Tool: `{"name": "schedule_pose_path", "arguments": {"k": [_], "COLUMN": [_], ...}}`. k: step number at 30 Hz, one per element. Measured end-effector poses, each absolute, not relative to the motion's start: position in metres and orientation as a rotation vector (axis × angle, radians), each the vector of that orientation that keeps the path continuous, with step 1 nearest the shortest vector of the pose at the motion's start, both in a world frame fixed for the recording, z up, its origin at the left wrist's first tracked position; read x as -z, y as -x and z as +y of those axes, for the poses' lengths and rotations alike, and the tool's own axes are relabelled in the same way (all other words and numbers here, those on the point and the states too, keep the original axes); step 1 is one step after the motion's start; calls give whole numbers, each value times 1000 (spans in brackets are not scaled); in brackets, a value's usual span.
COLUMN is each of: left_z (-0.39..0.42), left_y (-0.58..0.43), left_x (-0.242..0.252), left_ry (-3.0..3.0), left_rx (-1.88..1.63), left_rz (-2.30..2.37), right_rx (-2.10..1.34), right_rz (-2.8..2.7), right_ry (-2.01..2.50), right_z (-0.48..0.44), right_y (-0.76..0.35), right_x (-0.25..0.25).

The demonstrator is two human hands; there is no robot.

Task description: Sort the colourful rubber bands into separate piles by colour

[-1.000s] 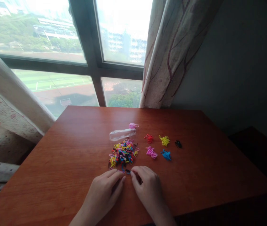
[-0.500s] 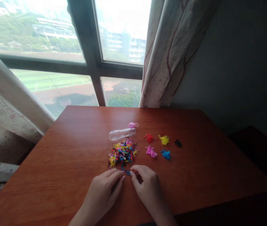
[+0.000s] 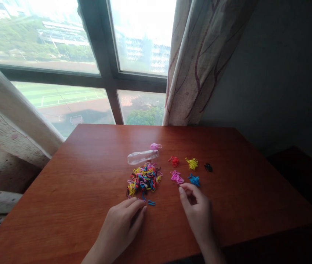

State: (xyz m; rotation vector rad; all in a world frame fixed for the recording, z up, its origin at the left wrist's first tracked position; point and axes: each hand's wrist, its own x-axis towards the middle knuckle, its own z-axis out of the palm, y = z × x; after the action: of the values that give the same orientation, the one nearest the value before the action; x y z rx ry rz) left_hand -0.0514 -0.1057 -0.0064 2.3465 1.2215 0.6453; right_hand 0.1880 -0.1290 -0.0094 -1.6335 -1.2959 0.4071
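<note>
A mixed pile of colourful rubber bands lies at the middle of the brown table. My left hand rests at its near edge, fingers close together by a pink band; what they grip is too small to tell. A single blue band lies just right of those fingertips. My right hand is beside the small pink pile and below the blue pile, thumb and forefinger pinched on something too small to make out.
Small piles of red, yellow and black bands lie at the right. A clear plastic bottle lies behind the mixed pile, near a pink loop-like cap. A window and curtains stand beyond the table.
My right hand has moved right and slightly away from me, from beside my left hand to near the pink pile. The blue band is left on the table. My left hand has barely moved.
</note>
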Motion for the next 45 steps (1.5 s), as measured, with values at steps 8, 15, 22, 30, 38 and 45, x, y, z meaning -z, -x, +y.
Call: {"name": "schedule_pose_path", "arguments": {"k": [8, 15, 22, 30, 38, 45], "left_z": [-105, -106, -106, -105, -105, -103], "left_y": [50, 50, 51, 50, 44, 37], "left_x": [6, 5, 8, 7, 13, 10], "left_ry": [-2366, -2350, -2329, -2376, -2518, -2583], "left_rx": [-670, -674, -672, -683, -672, -638], "left_rz": [1212, 1211, 1208, 1251, 1337, 1372], "right_rx": [-108, -122, -113, -407, -412, -418], "right_rz": [-1209, -1188, -1233, -1425, -1752, -1731], "right_ry": [1958, 2036, 1968, 1708, 1605, 1609], "right_z": [-91, -86, -107, -139, -133, -134], "right_y": [-319, -335, -305, -204, -163, -166], "right_x": [17, 26, 20, 21, 22, 21]}}
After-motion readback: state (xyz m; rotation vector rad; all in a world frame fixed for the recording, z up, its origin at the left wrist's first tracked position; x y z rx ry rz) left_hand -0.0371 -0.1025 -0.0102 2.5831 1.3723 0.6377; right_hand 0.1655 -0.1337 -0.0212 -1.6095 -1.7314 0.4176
